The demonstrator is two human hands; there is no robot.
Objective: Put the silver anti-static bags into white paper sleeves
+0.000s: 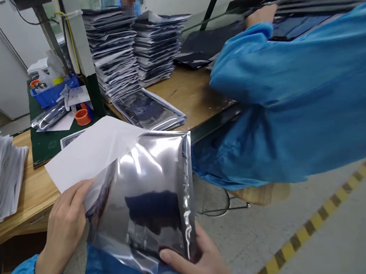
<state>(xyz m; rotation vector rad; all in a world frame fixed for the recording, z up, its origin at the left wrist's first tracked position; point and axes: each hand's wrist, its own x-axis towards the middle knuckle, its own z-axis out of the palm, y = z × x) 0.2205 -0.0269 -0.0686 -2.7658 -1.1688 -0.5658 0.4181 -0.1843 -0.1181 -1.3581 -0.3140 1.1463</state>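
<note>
A silver metallic anti-static bag point(143, 199) is held up in front of me, its lower part over my lap. A white paper sheet point(89, 150) sticks out of the bag's upper left side and reaches towards the table. My left hand point(65, 226) grips the bag's left edge, with the fingers at the sheet's lower edge. My right hand point(201, 264) pinches the bag's lower right corner, its fingers partly hidden behind the foil. What lies inside the bag is hidden.
A blue-sleeved co-worker point(293, 90) reaches over dark bags at the right. Tall stacks of packed bags point(112, 49) stand on the wooden table point(192, 90). White papers point(1, 168) pile up at the left. A green mat point(47, 143) holds a blue tray point(52, 92) and orange tape point(82, 117).
</note>
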